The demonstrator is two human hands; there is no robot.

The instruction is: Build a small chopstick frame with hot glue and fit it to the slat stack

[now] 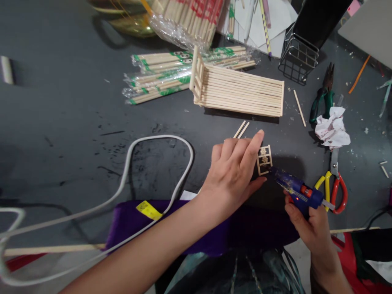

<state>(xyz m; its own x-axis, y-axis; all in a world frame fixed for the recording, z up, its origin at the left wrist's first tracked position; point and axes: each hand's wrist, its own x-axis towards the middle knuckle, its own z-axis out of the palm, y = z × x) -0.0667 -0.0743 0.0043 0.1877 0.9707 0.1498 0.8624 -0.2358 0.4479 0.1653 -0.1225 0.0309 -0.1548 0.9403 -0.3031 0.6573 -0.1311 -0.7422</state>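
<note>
My right hand is wrapped around a blue hot glue gun with a small red light lit. Its nozzle touches or nearly touches the lower right corner of a small wooden frame, which has flower-like cutouts inside. Beside the frame's left edge is my left hand, index finger and thumb spread apart; whether its hidden fingers touch the frame I cannot tell. Two short sticks lie just beyond the left hand. Farther back rests a slatted stick model with a raised end like a bed's headboard.
Wrapped chopsticks lie behind the model. Pliers, crumpled paper and scissors are at right, below a wire stand bearing a dark device. A white cable loops across the left, over purple cloth.
</note>
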